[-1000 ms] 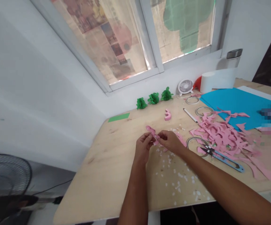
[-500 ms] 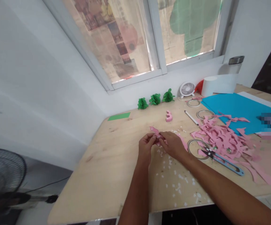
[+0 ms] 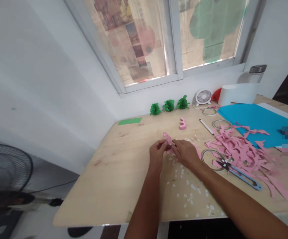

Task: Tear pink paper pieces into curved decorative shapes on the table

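Both hands meet over the table's middle around a cut piece of pink paper [image 3: 167, 136]. My left hand [image 3: 157, 153] pinches it from the left with thumb and fingertips. From the other side my right hand [image 3: 185, 152] grips it, its fingers bent and close to the left thumb. The paper's upper end sticks out above the fingertips; the rest is partly hidden. More pink paper [image 3: 198, 151] shows on the table just beside my right hand. A stack of curved pink paper cut-outs [image 3: 183, 123] lies farther back.
Blue-handled thread snips [image 3: 244, 176] lie by a tape roll [image 3: 211, 160] and a heap of pink scraps [image 3: 243, 147]. Behind are a white pen [image 3: 206, 126], blue sheets [image 3: 248, 116], green paper shapes [image 3: 168, 105] and a small white fan [image 3: 203, 97]. White bits litter the front.
The camera view has shifted slightly, so everything sits a little farther right. Both hands stay on the pink paper, with only small finger movement.
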`<act>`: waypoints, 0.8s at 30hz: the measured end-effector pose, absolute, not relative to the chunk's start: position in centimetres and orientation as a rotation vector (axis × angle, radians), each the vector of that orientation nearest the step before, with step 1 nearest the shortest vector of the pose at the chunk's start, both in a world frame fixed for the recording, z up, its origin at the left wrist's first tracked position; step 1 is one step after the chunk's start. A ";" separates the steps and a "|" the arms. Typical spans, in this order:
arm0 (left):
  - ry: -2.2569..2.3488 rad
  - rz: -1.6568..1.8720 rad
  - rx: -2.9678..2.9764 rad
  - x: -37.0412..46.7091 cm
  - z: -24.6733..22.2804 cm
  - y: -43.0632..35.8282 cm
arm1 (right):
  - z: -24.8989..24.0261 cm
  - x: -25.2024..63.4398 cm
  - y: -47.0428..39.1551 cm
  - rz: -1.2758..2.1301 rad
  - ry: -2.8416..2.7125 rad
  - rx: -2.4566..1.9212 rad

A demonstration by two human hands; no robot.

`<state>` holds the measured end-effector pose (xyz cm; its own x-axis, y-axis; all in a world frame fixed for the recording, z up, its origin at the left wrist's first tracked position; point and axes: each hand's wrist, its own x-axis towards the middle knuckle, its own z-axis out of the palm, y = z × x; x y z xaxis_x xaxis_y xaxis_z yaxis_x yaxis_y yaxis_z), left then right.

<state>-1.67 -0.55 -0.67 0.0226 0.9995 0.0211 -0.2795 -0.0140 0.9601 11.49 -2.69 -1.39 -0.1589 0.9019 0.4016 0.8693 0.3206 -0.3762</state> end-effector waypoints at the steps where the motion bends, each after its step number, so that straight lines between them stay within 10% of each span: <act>1: 0.957 1.330 0.979 -1.8 -0.7 -0.5 | -1.5 11.6 -2.6 0.085 -2.003 -1.538; 24: 0.839 1.388 0.972 -2.2 -0.9 0.1 | 0.7 9.9 -3.2 -0.375 -2.160 -1.512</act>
